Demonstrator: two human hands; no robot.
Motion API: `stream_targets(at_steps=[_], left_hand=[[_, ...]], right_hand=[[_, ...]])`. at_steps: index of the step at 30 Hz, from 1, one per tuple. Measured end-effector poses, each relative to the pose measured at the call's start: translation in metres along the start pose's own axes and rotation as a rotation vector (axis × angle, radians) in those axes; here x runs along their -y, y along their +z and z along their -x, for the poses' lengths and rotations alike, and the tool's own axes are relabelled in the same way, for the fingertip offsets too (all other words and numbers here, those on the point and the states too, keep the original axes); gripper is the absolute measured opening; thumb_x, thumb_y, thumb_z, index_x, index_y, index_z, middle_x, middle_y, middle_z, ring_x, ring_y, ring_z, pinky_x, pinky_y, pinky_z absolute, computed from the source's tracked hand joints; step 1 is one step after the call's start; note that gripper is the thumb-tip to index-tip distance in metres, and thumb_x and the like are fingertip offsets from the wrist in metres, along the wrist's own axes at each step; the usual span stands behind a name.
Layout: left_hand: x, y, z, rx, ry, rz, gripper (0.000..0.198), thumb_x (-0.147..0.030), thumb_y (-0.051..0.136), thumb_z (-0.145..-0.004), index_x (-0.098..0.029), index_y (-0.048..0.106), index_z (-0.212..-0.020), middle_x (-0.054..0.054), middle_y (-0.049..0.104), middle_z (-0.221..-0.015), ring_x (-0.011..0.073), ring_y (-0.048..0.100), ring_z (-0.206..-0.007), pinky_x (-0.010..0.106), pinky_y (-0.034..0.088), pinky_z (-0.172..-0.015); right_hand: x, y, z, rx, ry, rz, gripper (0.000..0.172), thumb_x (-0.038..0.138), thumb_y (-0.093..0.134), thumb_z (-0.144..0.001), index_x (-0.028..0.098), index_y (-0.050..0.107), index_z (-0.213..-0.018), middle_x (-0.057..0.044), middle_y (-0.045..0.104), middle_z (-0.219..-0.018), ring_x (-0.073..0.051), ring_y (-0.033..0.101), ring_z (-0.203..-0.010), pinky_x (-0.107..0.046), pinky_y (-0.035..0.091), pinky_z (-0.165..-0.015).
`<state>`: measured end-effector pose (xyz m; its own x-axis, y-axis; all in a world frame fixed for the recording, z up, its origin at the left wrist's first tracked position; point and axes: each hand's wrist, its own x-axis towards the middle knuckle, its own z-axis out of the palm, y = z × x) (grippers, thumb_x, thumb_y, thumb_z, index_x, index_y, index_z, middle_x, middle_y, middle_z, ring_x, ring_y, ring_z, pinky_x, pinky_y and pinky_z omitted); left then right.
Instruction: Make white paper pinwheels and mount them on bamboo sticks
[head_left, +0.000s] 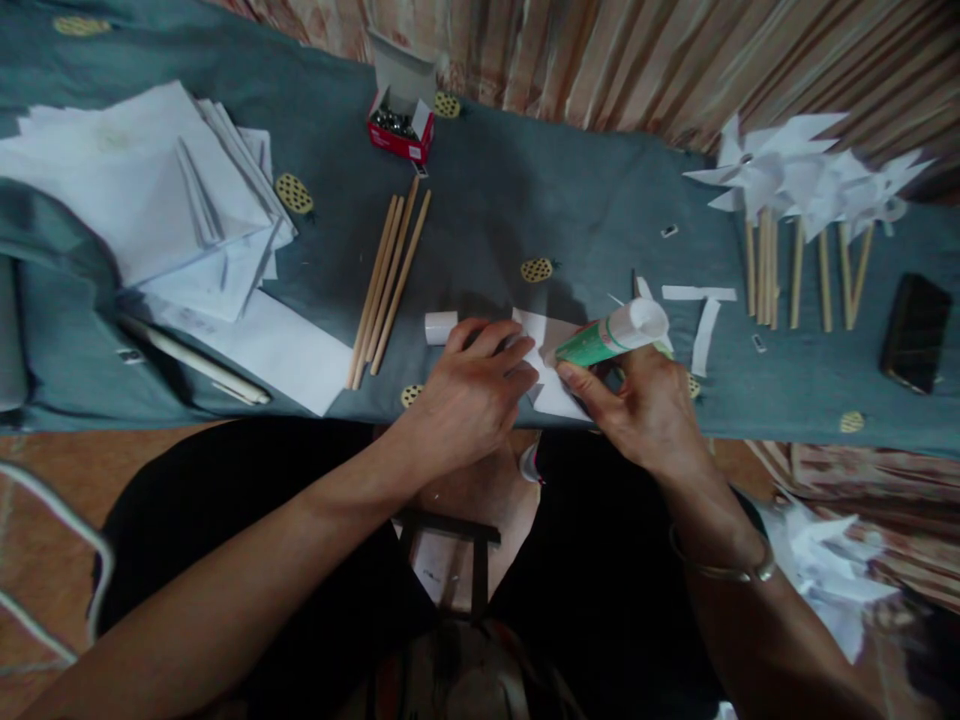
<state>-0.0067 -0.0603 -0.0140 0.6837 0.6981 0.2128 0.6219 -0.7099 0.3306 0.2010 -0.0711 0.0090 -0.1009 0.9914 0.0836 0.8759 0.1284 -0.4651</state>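
Observation:
A green and white glue stick (600, 337) is gripped in my right hand (649, 405), tilted, with its lower end against a cut piece of white paper (561, 398) near the table's front edge. My left hand (480, 385) has its fingers bent over the paper's left side and holds it; part of the paper is hidden by both hands. Left of the paper, just beyond my left hand, lies a white cap (440, 327). White paper strips (703, 335) lie to the right of my right hand.
Several wooden sticks (390, 280) lie left of centre, below a red box (401, 125) of small metal pieces. A paper stack (150, 190) and a pen-like tool (195, 362) are at left. Paper pinwheels (795, 175) on sticks and a dark phone (916, 330) are at right.

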Motion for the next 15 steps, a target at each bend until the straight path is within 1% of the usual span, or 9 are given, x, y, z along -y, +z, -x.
stream_targets(at_steps=[9,15], left_hand=[[-0.0011,-0.0016,0.0004,0.013,-0.004,0.019,0.024,-0.015,0.049,-0.093,-0.018,0.069,-0.106,0.008,0.063,-0.134,0.0290,0.048,-0.133,0.053,0.037,-0.112],[-0.0037,-0.0077,0.0004,0.023,-0.025,0.050,0.026,-0.014,0.045,-0.095,-0.018,0.068,-0.107,0.008,0.063,-0.135,0.0291,0.049,-0.134,0.054,0.037,-0.113]], right_hand=[[0.0027,0.0073,-0.0024,-0.038,0.003,-0.018,0.036,0.055,0.061,-0.088,0.019,0.066,-0.088,-0.008,0.070,-0.072,-0.021,0.061,-0.062,-0.034,0.044,-0.060],[0.0055,0.0086,-0.0044,-0.028,0.004,-0.059,0.041,0.058,0.059,-0.089,0.018,0.066,-0.096,-0.008,0.071,-0.075,-0.022,0.063,-0.063,-0.034,0.046,-0.059]])
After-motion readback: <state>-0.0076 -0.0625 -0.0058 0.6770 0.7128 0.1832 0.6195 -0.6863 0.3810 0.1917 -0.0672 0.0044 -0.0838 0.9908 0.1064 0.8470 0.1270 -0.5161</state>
